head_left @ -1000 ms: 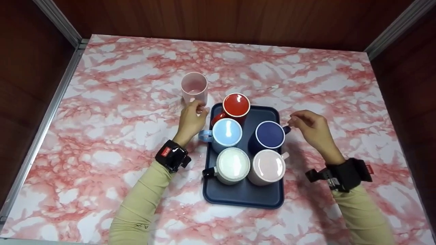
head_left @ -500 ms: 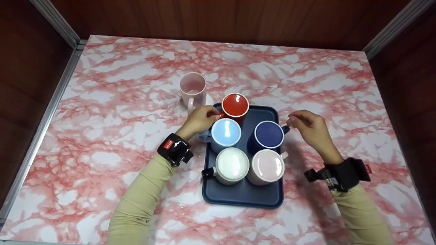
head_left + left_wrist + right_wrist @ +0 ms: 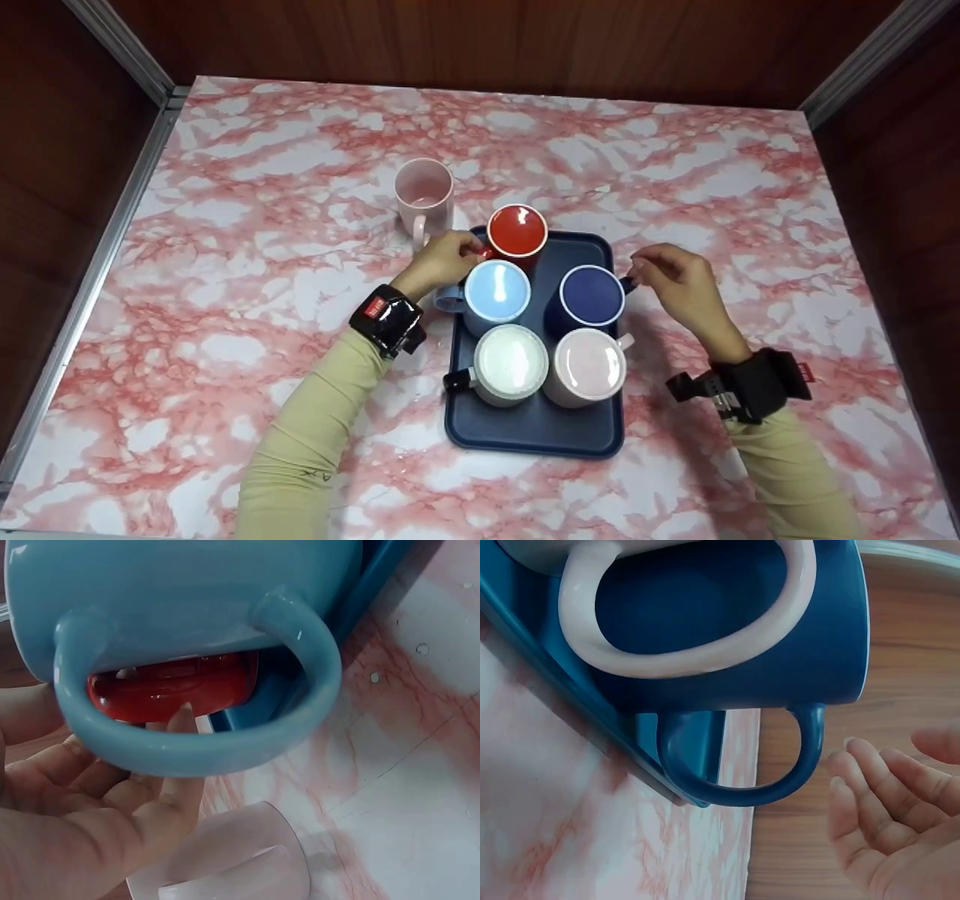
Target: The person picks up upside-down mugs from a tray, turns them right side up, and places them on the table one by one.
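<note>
In the head view my left hand point(image 3: 448, 259) is at the handle of the red mug point(image 3: 517, 231), pinching it. The left wrist view shows a fingertip on that red handle point(image 3: 172, 694), seen through the light blue mug's handle point(image 3: 187, 754). Beside the dark blue mug point(image 3: 592, 297), my right hand point(image 3: 679, 281) hovers with loosely bent fingers that hold nothing. A small gap parts its fingertips from the dark blue handle point(image 3: 742, 795) in the right wrist view. These mugs stand on a navy tray point(image 3: 536, 439).
A light blue mug point(image 3: 497, 292), a whitish mug point(image 3: 511, 365) with a black handle and a pale pink mug point(image 3: 590, 366) share the tray. Another pink mug point(image 3: 424, 191) stands off the tray, just behind my left hand. Brown panels point(image 3: 480, 45) edge the marbled table point(image 3: 225, 225).
My left hand has moved right from the pink mug's handle off the tray to the red mug's handle. My right hand has stayed nearly still beside the dark blue mug.
</note>
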`<control>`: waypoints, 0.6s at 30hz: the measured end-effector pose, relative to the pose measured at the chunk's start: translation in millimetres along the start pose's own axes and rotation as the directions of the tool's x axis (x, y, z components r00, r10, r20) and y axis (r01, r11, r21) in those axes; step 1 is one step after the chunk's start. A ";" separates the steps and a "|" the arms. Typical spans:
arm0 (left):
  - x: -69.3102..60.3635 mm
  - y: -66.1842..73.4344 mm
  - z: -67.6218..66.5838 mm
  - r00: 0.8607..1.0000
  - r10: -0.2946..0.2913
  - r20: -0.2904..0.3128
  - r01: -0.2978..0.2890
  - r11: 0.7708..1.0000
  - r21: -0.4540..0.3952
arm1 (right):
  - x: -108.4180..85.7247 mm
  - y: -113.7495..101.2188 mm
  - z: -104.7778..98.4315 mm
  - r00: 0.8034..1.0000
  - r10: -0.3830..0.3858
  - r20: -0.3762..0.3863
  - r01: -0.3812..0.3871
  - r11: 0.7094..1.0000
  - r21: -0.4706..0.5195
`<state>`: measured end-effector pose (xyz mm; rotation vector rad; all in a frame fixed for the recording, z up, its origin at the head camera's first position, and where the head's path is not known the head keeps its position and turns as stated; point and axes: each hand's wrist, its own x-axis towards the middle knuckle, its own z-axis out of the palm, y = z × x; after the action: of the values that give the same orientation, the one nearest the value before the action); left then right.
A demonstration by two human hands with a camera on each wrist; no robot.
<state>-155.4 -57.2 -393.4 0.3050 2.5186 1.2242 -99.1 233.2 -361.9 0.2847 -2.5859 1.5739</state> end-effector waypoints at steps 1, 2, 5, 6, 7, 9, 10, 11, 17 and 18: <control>0.2 0.3 0.1 1.000 -0.002 0.000 0.002 1.000 0.004 | -0.5 -2.0 0.6 1.000 -0.001 0.001 0.001 1.000 -0.001; 0.3 0.6 0.2 1.000 -0.004 -0.002 0.004 1.000 0.010 | -0.8 -3.4 1.2 1.000 -0.005 0.003 0.005 1.000 -0.001; 0.6 1.7 0.4 1.000 -0.022 -0.004 0.023 1.000 0.019 | -2.0 -6.2 3.7 0.999 -0.042 0.016 0.042 0.999 -0.007; 0.7 1.9 0.4 1.000 -0.031 -0.004 0.031 0.999 0.021 | -1.9 -4.5 4.4 0.998 -0.056 0.021 0.056 0.998 -0.006; 0.7 2.1 0.5 0.999 -0.040 -0.005 0.040 0.999 0.022 | -2.0 -2.2 5.1 0.997 -0.068 0.028 0.068 0.998 -0.008; 0.6 2.0 0.7 0.998 -0.054 -0.010 0.054 0.998 0.021 | -1.7 2.8 6.5 0.995 -0.087 0.041 0.087 0.996 -0.014; 0.6 1.7 0.9 0.998 -0.055 -0.016 0.056 0.998 0.025 | -1.7 5.0 7.1 0.995 -0.091 0.046 0.092 0.996 -0.017; 0.7 1.3 1.2 0.998 -0.055 -0.023 0.056 0.998 0.030 | -1.7 7.3 7.6 0.994 -0.097 0.052 0.098 0.995 -0.021; 0.5 -0.6 2.9 0.998 -0.039 -0.052 0.042 0.998 0.056 | -3.2 9.5 10.6 0.987 -0.143 0.069 0.147 0.987 -0.057; 0.4 -0.3 2.9 0.998 -0.042 -0.052 0.045 0.997 0.061 | -3.5 8.7 11.2 0.985 -0.153 0.074 0.158 0.986 -0.062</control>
<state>-154.7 -55.2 -395.5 0.2351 2.5956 1.1527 -97.4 227.5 -375.3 0.5299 -2.5900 1.4452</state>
